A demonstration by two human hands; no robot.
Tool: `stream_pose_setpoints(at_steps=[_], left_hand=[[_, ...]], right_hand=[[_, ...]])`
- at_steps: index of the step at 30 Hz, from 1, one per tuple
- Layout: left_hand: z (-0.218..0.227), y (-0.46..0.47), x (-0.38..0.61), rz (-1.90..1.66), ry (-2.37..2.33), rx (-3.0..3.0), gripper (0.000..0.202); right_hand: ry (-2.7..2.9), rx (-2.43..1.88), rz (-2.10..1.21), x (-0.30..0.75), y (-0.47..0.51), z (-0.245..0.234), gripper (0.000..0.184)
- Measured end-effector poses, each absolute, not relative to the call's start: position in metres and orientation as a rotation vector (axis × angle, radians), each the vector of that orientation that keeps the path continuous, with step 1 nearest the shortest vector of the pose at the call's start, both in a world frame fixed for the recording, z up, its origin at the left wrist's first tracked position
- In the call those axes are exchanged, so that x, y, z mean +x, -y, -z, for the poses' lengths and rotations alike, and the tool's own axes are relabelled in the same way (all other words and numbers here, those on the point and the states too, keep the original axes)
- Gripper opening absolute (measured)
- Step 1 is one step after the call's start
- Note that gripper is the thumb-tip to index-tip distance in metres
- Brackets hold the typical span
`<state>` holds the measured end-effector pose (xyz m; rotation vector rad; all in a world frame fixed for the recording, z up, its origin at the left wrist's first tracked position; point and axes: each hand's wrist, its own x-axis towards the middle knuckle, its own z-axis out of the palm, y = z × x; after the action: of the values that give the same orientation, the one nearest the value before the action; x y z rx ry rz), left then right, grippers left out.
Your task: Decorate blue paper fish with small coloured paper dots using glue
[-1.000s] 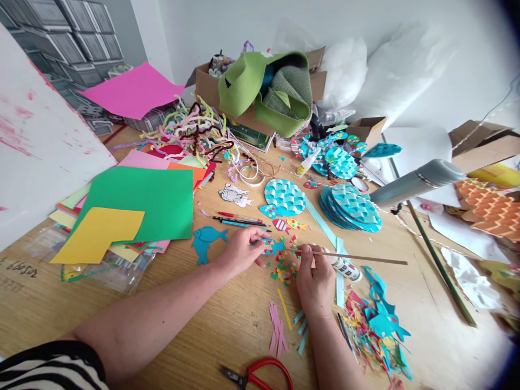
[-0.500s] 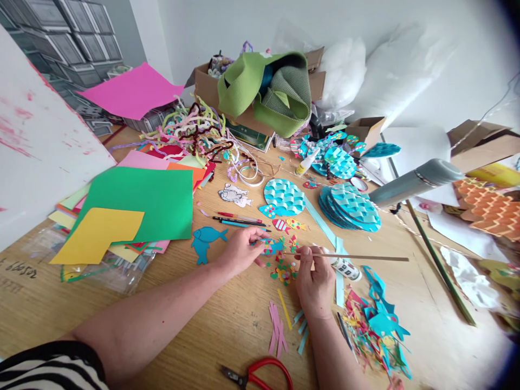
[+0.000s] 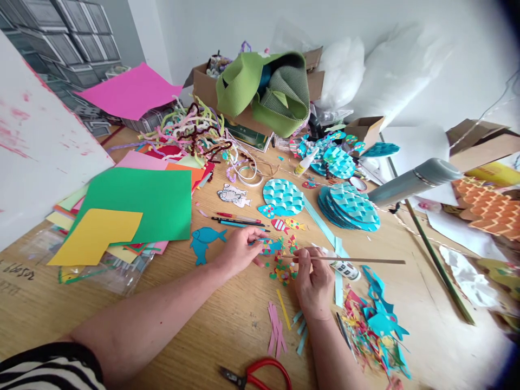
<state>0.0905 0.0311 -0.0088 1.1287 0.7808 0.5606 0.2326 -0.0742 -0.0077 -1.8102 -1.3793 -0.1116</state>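
Left hand (image 3: 242, 249) has its fingers close together on one end of a small blue paper fish (image 3: 268, 247). Right hand (image 3: 313, 279) pinches a thin brown stick (image 3: 377, 261). The fish is between the two hands, near tiny bright paper bits (image 3: 283, 273) on the wooden table (image 3: 227, 325). A white bottle (image 3: 346, 266) lies by the right hand

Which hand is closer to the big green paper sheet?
Left. The left hand is to the right of the big green paper sheet, at the blue paper fish with colourful triangles. The right hand is farther right, holding a thin brown stick.
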Motion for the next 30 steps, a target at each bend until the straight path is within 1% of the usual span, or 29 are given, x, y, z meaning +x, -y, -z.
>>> stream_pose_setpoints(at_steps=[4, 10, 20, 25, 30], left_hand=[[0.0104, -0.0306, 0.0899, -0.573, -0.773, 1.122, 0.021], [0.0075, -0.0306, 0.0899, -0.537, -0.804, 1.14, 0.019], [0.0014, -0.0308, 0.0911, -0.496, -0.845, 1.139, 0.019], [0.003, -0.0303, 0.0905, -0.507, -0.832, 1.156, 0.02], [0.0062, -0.0302, 0.0898, -0.527, -0.815, 1.158, 0.02]], right_hand=[[1.379, -1.795, 0.151, 0.2332, 0.0734, 0.0068, 0.025], [1.383, -1.78, 0.152, 0.2341, 0.0725, 0.0078, 0.021], [1.326, -1.848, 0.109, 0.2381, 0.0744, 0.0152, 0.024], [1.346, -1.858, 0.129, 0.2377, 0.0741, 0.0117, 0.021], [1.36, -1.896, 0.151, 0.2375, 0.0729, 0.01, 0.023]])
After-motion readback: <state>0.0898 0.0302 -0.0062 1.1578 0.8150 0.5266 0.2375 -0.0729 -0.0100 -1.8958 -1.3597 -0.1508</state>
